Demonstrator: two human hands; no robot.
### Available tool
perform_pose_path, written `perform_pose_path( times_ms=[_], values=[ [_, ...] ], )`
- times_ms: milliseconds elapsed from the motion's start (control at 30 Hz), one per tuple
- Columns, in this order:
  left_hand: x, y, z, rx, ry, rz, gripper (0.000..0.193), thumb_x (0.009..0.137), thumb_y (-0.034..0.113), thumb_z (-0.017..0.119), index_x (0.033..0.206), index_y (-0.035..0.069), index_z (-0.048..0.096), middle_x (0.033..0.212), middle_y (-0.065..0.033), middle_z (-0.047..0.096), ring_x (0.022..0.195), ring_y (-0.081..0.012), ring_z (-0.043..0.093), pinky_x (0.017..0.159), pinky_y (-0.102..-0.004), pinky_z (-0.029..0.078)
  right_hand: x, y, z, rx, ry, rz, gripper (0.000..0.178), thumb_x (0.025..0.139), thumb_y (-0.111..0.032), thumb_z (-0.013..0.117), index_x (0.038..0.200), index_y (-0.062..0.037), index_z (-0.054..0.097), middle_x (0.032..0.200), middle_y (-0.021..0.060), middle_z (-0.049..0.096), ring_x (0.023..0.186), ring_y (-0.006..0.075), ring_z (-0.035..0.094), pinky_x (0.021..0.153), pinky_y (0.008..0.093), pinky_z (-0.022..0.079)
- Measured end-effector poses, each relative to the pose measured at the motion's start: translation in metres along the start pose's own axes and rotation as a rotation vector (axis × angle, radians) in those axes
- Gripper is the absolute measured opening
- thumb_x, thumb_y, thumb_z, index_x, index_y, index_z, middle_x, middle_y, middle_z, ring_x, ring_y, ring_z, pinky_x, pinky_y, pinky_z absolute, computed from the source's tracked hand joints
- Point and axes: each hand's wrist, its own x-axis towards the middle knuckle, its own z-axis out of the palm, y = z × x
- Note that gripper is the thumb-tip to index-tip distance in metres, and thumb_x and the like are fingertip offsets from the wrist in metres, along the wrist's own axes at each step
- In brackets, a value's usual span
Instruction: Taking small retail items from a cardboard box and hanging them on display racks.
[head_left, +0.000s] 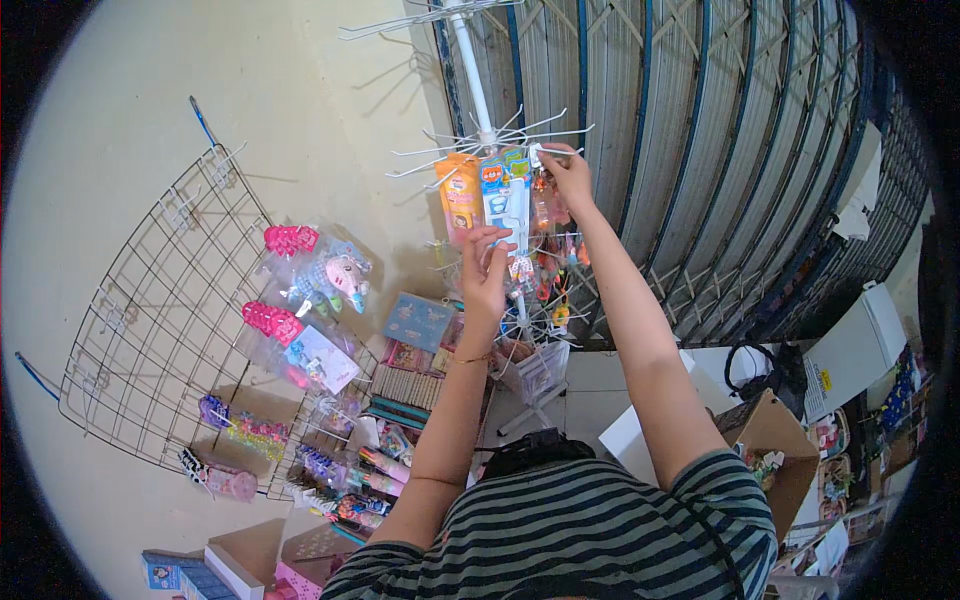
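Note:
A white rotating display rack with wire hooks stands in front of me. An orange packet and a blue-and-white blister pack hang from its middle tier. Beside them, to the right, hangs a clear packet with reddish contents. My right hand pinches the white top of that clear packet, close to a hook. Lower down, my left hand is raised with its fingers apart, at the lower end of the blister pack. Whether it touches the pack I cannot tell.
At left, a black wire grid on the wall carries bagged toys and hair items. A shelf with notebooks stands below. Folding metal shutters close off the right. An open cardboard box and a white board sit at lower right.

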Motion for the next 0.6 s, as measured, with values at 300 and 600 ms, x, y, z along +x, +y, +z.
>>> perform_pose_path(
  times_ms=[300, 600],
  values=[
    [-0.013, 0.009, -0.003, -0.019, -0.066, -0.064, 0.023, 0.089, 0.012, 0.047, 0.111, 0.008, 0.041, 0.109, -0.0081, 0.052, 0.095, -0.0164, 0.052, 0.082, -0.0291, 0.042, -0.040, -0.017, -0.030, -0.051, 0.100, 0.021, 0.024, 0.077, -0.016, 0.066, 0.098, -0.0042, 0.061, 0.082, 0.0056, 0.063, 0.073, 0.0111, 0.058, 0.066, 0.0236, 0.044],
    [-0.047, -0.017, 0.044, -0.169, -0.223, -0.275, 0.023, 0.090, 0.012, 0.047, 0.111, 0.006, 0.041, 0.106, -0.0069, 0.054, 0.091, -0.0129, 0.053, 0.079, -0.0245, 0.042, -0.193, -0.081, -0.127, -0.091, 0.112, 0.159, 0.028, 0.081, -0.013, 0.060, 0.108, -0.0061, 0.055, 0.093, 0.0030, 0.060, 0.085, 0.0097, 0.055, 0.074, 0.0215, 0.042]
  ],
)
